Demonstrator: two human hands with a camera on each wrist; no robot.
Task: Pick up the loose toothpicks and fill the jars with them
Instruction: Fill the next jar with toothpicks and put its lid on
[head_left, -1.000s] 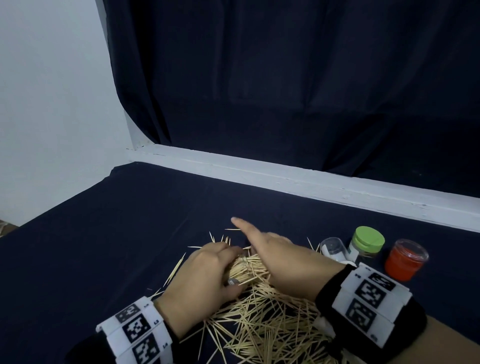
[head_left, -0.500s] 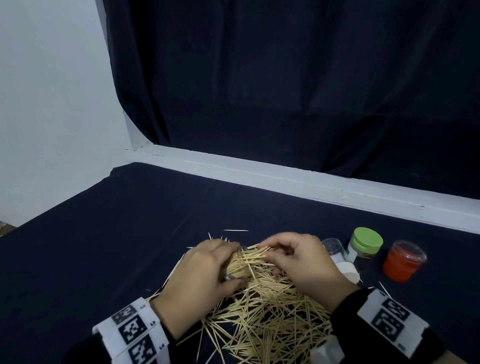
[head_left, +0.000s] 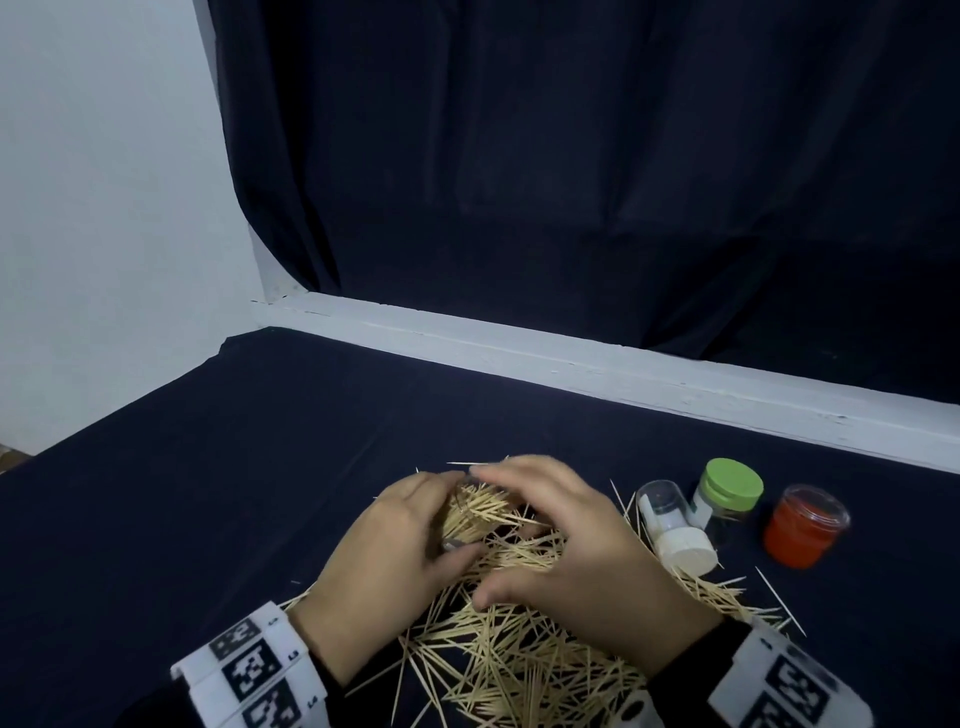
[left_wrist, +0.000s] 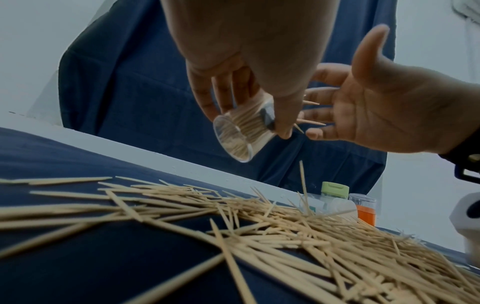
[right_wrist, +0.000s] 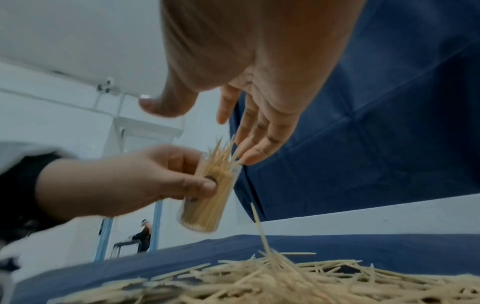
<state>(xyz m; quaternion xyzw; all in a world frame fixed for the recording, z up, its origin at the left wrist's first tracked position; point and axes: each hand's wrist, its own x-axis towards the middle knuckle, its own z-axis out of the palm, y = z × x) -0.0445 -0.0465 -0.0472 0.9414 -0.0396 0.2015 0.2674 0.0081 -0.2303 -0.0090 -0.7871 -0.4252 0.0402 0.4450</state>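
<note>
Toothpicks (head_left: 519, 660) lay heaped on the dark worktop (head_left: 208, 493). Above them the left hand (head_left: 395, 540) gripped a clear jar (right_wrist: 207, 193), tilted and nearly full. The right hand (head_left: 576, 545), fingers (right_wrist: 255, 148) loosely straight, seemingly tamped protruding tips. Pressing unevenly could flick picks out or knock the jar loose.

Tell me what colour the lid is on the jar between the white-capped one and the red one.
Green lid; clearest in the head view.
</note>
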